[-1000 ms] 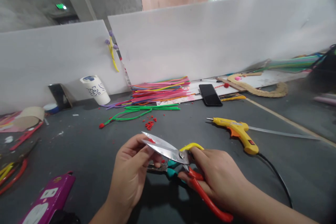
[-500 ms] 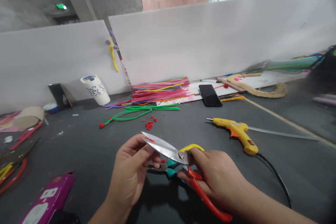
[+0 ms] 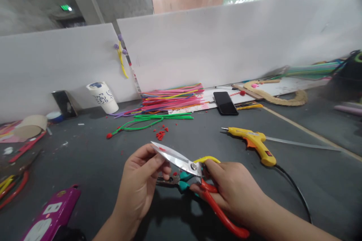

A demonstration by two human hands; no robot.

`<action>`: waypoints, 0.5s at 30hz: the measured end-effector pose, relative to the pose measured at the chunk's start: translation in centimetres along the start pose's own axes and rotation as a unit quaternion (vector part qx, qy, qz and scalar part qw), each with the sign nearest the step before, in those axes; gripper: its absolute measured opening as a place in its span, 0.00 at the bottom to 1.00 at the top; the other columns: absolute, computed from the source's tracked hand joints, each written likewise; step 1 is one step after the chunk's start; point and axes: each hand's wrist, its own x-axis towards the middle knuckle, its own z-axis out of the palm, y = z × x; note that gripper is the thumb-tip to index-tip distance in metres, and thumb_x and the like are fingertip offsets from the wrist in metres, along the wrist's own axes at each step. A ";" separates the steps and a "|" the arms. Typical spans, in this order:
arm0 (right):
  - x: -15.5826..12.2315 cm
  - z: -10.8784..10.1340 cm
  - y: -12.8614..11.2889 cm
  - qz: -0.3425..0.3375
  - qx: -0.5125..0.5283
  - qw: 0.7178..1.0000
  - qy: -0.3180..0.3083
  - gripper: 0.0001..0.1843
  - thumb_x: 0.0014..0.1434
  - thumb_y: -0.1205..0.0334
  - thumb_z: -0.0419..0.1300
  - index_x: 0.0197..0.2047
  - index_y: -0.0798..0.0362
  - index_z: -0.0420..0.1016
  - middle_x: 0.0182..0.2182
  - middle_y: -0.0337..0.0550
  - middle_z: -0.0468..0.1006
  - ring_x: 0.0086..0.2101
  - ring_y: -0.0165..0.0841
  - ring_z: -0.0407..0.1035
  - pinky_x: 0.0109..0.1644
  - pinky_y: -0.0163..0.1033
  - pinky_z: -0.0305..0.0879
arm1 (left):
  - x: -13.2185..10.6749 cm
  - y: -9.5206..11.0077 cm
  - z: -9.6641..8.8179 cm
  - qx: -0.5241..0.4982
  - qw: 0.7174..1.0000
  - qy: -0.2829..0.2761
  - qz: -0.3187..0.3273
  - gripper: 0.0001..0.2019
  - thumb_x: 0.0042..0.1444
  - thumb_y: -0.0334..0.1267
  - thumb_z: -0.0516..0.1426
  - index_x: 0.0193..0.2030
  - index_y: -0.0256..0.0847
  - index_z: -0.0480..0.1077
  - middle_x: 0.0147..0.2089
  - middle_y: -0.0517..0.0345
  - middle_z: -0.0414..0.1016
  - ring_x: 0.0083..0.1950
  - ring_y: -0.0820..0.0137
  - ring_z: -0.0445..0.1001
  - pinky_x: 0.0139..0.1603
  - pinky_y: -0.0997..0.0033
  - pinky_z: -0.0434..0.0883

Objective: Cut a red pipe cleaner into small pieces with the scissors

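Observation:
My right hand is wrapped round the handles of a pair of scissors with red and yellow grips. Their blades point up and left, towards my left hand, and look closed or nearly so. The thumb and fingers of my left hand are pinched together behind the blade tip; whatever they hold is hidden. A trace of red shows on the blade near the tip. Beneath the scissors lie pliers with teal grips, partly covered by my hands. Red fuzzy clippings are scattered on the table beyond the blades.
Green pipe cleaners and a pink bundle of them lie at the back. A yellow glue gun with its cord is on the right, a black phone behind it. A purple power strip sits front left.
Both hands and the scissors stay nearly in place, with the blade tip a little further left in view. The whole view has shifted slightly.

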 end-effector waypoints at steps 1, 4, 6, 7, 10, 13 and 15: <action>0.0 0.0 0.0 0.002 0.000 1.000 -0.002 0.21 0.56 0.43 0.49 0.25 0.53 0.64 0.18 0.40 0.71 0.18 0.31 0.64 0.22 0.34 0.43 | 0.0 0.0 0.0 0.004 1.000 0.001 0.000 0.03 0.42 0.30 0.63 0.26 0.35 0.74 0.21 0.62 0.72 0.19 0.80 0.68 0.18 0.86 0.66; 0.1 -0.1 0.0 0.023 0.022 0.999 -0.010 0.20 0.55 0.44 0.50 0.24 0.53 0.64 0.17 0.39 0.69 0.17 0.30 0.61 0.22 0.34 0.43 | 0.2 0.0 -0.1 0.012 1.000 0.002 -0.006 0.03 0.42 0.30 0.63 0.26 0.35 0.73 0.21 0.62 0.71 0.19 0.81 0.68 0.18 0.86 0.65; 0.3 -0.3 0.0 0.052 0.075 0.996 -0.017 0.19 0.53 0.45 0.53 0.23 0.53 0.62 0.16 0.37 0.66 0.17 0.28 0.57 0.22 0.33 0.43 | 0.3 0.0 -0.1 0.015 1.000 -0.008 -0.021 0.03 0.43 0.31 0.62 0.27 0.35 0.73 0.21 0.62 0.71 0.19 0.81 0.67 0.17 0.86 0.64; 0.4 -0.4 -0.1 0.065 0.117 0.991 -0.022 0.18 0.52 0.47 0.54 0.22 0.52 0.61 0.16 0.35 0.64 0.17 0.27 0.55 0.22 0.33 0.44 | 0.3 -0.1 -0.1 0.016 0.999 -0.019 -0.033 0.03 0.44 0.31 0.62 0.27 0.35 0.72 0.21 0.62 0.71 0.19 0.81 0.67 0.17 0.86 0.64; 0.8 -0.8 -0.4 0.088 0.277 0.956 -0.029 0.14 0.52 0.56 0.54 0.21 0.52 0.58 0.17 0.32 0.59 0.19 0.25 0.52 0.22 0.30 0.48 | 0.4 -0.5 0.0 0.020 0.994 -0.069 -0.085 0.03 0.46 0.31 0.61 0.27 0.34 0.71 0.22 0.61 0.71 0.19 0.81 0.67 0.17 0.85 0.63; 1.3 -1.4 -0.7 0.119 0.426 0.896 -0.030 0.09 0.50 0.61 0.53 0.22 0.53 0.60 0.17 0.31 0.57 0.19 0.24 0.52 0.22 0.29 0.51 | 0.4 -1.1 0.1 0.030 0.983 -0.116 -0.141 0.03 0.47 0.31 0.60 0.27 0.34 0.70 0.23 0.60 0.72 0.19 0.80 0.67 0.17 0.84 0.63; 1.6 -1.7 -0.9 0.146 0.507 0.848 -0.049 0.06 0.50 0.61 0.54 0.26 0.53 0.63 0.15 0.29 0.57 0.16 0.23 0.52 0.19 0.28 0.51 | 0.4 -1.5 0.2 0.037 0.975 -0.137 -0.169 0.03 0.48 0.31 0.60 0.28 0.34 0.70 0.23 0.58 0.72 0.19 0.80 0.67 0.18 0.83 0.64</action>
